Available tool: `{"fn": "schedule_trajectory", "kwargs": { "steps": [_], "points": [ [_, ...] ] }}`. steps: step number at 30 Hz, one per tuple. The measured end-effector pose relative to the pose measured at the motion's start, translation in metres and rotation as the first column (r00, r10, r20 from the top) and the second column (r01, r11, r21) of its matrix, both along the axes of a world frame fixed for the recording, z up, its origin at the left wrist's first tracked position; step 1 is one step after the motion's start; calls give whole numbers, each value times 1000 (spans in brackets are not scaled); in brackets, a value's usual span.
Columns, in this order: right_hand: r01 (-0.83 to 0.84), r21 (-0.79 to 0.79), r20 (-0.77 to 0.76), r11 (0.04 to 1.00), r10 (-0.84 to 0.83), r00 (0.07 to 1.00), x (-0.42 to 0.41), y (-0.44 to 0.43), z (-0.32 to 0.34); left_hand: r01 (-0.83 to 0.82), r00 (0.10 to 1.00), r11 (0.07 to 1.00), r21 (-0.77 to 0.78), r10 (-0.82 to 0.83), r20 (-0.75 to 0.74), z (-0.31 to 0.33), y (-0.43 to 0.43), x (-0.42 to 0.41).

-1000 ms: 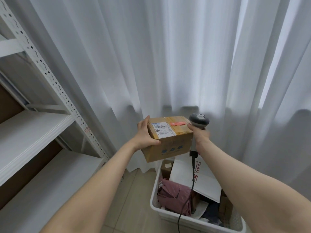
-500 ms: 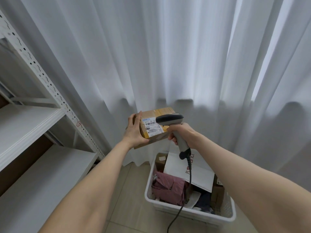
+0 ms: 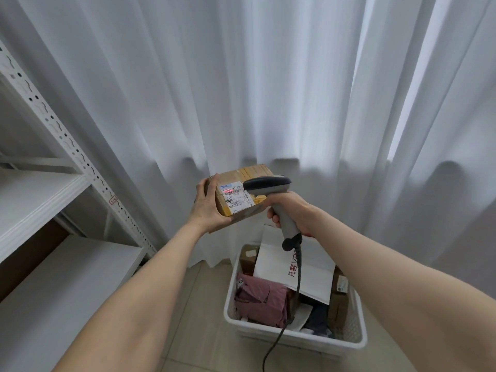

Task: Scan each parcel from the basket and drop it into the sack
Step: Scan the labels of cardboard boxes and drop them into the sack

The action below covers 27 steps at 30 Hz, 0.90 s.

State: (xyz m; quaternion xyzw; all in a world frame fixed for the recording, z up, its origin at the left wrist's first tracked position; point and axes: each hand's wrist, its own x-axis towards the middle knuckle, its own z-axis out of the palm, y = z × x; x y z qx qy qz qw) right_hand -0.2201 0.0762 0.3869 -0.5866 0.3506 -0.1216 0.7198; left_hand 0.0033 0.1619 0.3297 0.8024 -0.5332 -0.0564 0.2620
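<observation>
Left hand (image 3: 208, 205) grips the parcel (image 3: 237, 201) at its edge; right hand (image 3: 288, 210) clasps scanner (image 3: 268, 185) above the basket (image 3: 295, 338)

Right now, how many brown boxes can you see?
3: a held box in the left hand; a back-left box and a right-side box in the basket. More may hide underneath.

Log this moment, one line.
phase: scanning | left hand: holds cardboard box | right hand: grips scanner, red beam on label | basket: parcels inside
</observation>
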Motion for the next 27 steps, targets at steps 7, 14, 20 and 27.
{"fn": "schedule_trajectory", "kwargs": {
  "steps": [7,14,20,27],
  "points": [
    [-40,-26,-15,999,40,999,2,4,10,2,1000,1000,-21,-2,10,0,-2,3],
    [-47,-51,-18,998,46,999,2,10,12,9,1000,999,-40,-9,-10,2,-1,3],
    [-34,-70,-36,997,32,999,1,11,15,-4,1000,999,-43,2,-31,1,1,10],
    [-39,-83,-43,996,35,998,3,16,19,-7,999,999,-43,5,-45,1,3,15]
  ]
}}
